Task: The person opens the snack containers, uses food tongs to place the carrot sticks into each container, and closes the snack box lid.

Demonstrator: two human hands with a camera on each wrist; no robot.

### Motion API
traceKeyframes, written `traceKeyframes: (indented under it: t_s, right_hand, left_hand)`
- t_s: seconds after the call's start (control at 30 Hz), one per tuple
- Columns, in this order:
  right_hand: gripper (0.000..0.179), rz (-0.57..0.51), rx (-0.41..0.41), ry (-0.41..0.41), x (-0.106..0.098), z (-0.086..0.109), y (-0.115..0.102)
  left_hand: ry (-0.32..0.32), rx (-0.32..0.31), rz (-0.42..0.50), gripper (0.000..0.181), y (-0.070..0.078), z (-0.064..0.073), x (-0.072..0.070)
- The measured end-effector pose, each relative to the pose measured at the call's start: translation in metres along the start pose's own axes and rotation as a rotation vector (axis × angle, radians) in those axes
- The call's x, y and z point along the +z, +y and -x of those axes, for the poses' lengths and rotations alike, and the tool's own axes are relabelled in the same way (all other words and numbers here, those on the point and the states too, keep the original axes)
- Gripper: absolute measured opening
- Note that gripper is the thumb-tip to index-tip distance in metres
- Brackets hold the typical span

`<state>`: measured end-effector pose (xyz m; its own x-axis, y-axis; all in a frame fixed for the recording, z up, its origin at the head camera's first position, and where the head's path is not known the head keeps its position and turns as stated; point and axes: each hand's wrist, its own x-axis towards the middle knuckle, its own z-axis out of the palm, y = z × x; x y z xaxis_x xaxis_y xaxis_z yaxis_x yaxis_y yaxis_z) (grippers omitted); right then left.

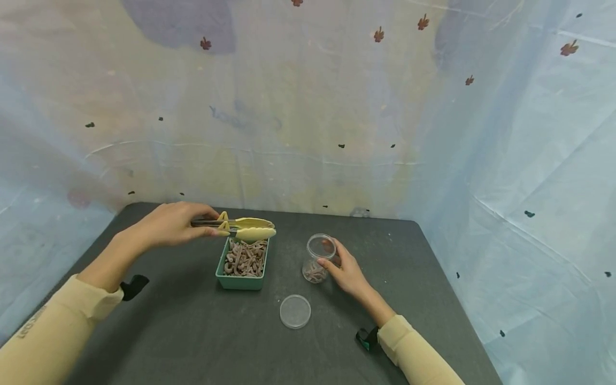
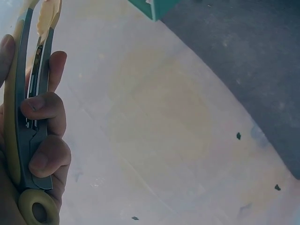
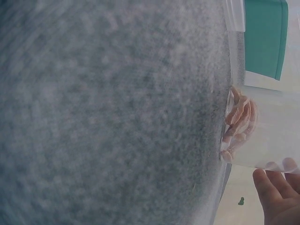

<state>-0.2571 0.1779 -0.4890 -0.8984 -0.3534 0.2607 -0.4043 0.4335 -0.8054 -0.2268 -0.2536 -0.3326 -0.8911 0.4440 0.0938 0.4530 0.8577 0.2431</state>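
My left hand (image 1: 178, 223) grips a pair of yellow-tipped tongs (image 1: 255, 233) by the handles, fingers wrapped round them in the left wrist view. The tongs lie nearly level, their two heads slightly apart over the back of a green box (image 1: 240, 283). Brownish curled strips (image 1: 244, 259) fill that box. With thumb and fingers round its side, my right hand (image 1: 350, 274) holds a clear plastic jar (image 1: 312, 256), open at the top and upright on the table. A small pile of similar strips (image 3: 241, 119) lies at the jar's bottom.
A clear round lid (image 1: 295, 312) lies flat in front, between box and jar. The dark grey table (image 1: 216, 342) reaches back to a patterned plastic sheet (image 1: 289, 117), which also hangs along the sides. Black straps (image 1: 134, 286) show at both wrists.
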Motion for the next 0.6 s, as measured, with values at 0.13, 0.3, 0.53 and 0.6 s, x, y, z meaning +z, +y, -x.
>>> traceKeyframes:
  t_s: [0.13, 0.3, 0.53, 0.6]
  right_hand:
    - [0.061, -0.007, 0.009, -0.001, 0.000, 0.000, 0.000]
    - [0.060, -0.001, 0.000, 0.004, 0.000, 0.001, 0.001]
    - [0.061, 0.019, -0.008, 0.024, 0.000, 0.000, -0.001]
    - [0.061, 0.019, -0.004, 0.027, 0.001, 0.000, -0.001]
  left_hand:
    - [0.003, 0.005, 0.021, 0.050, 0.006, -0.006, 0.000]
    - [0.010, 0.036, 0.046, 0.050, 0.012, -0.014, 0.002]
    - [0.017, 0.068, 0.064, 0.050, 0.024, -0.029, 0.002]
    - [0.018, 0.073, 0.072, 0.051, 0.028, -0.033, 0.002]
